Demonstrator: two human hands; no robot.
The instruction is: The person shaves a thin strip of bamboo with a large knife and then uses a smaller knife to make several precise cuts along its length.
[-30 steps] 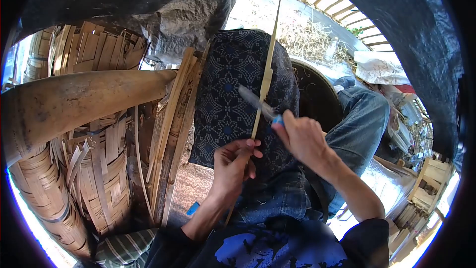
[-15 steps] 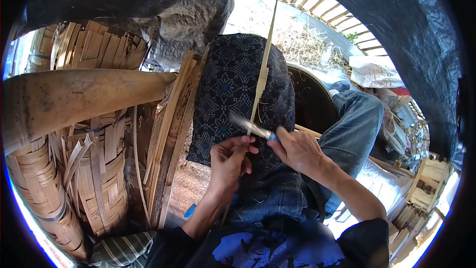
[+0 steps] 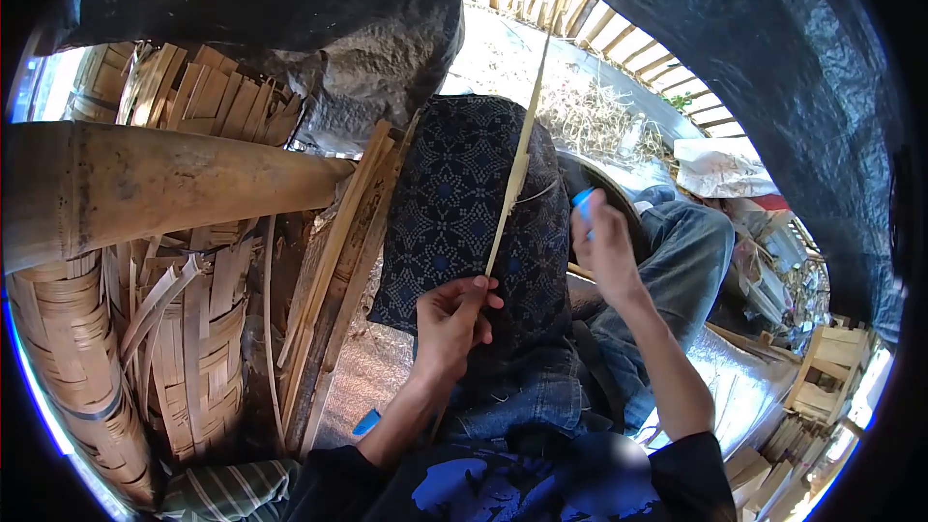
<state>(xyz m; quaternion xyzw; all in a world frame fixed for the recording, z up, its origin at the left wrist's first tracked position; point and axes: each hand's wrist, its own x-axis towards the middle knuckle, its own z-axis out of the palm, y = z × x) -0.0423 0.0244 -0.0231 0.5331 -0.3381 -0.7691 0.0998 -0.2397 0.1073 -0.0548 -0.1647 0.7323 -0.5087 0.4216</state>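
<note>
Bamboo strip point(image 3: 516, 179), left hand point(image 3: 448, 321) pinching it, right hand point(image 3: 611, 246) held aside, fingers round blue handle point(image 3: 582, 200)

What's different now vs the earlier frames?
Right hand moved rightward and forward, off the pale strip, still gripping the blue-handled knife; its blade, previously across the strip, can't be made out now. Nothing let go. Unchanged: left hand pinches the strip above the patterned cloth.
</note>
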